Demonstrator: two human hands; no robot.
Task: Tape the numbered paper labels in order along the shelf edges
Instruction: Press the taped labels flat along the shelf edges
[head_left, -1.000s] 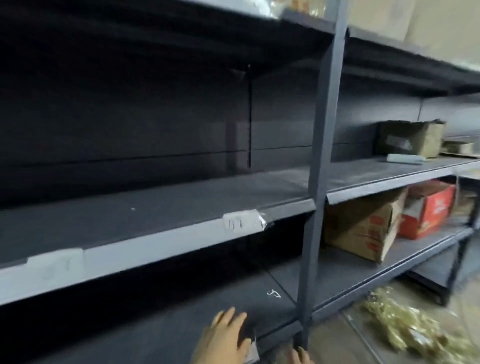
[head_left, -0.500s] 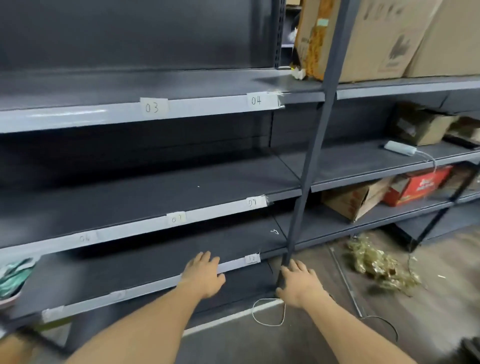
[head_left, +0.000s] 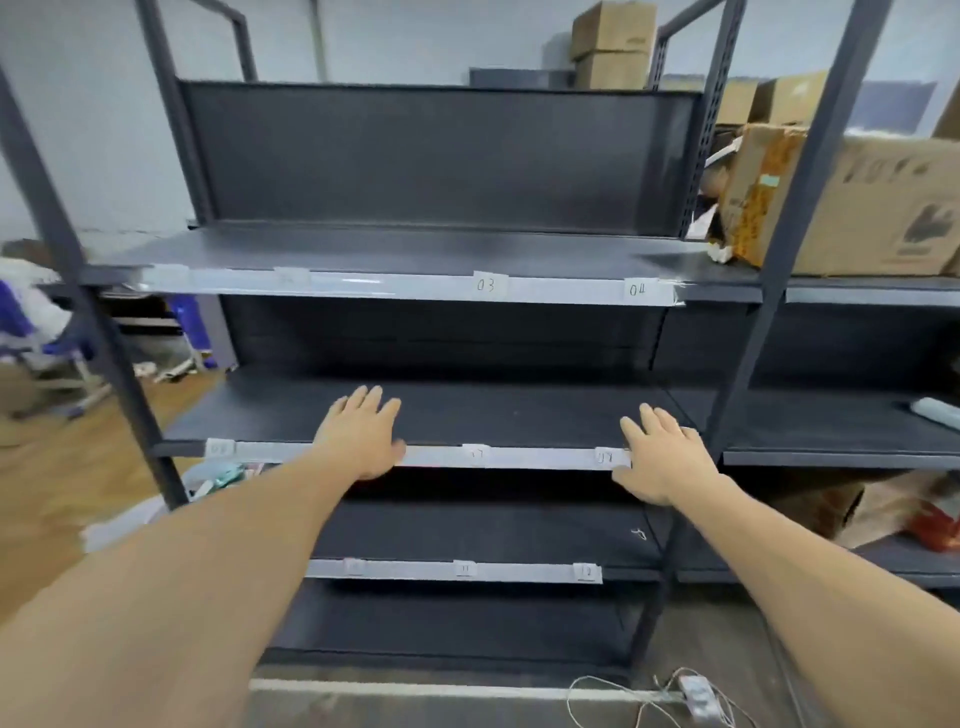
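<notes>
Above the middle shelf (head_left: 519, 415) we find open room for a hand up to the top shelf (head_left: 415, 249), while just right of it a dark post (head_left: 752, 338) blocks the passage sideways.

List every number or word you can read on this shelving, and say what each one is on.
"03": paper label on the top shelf edge.
"04": end label, at the right end of the same edge.
"12": bottom label, at the right end of the bottom shelf edge.
Too blurred to read: the middle shelf labels, the remaining labels, and the print on the cardboard box.
</notes>
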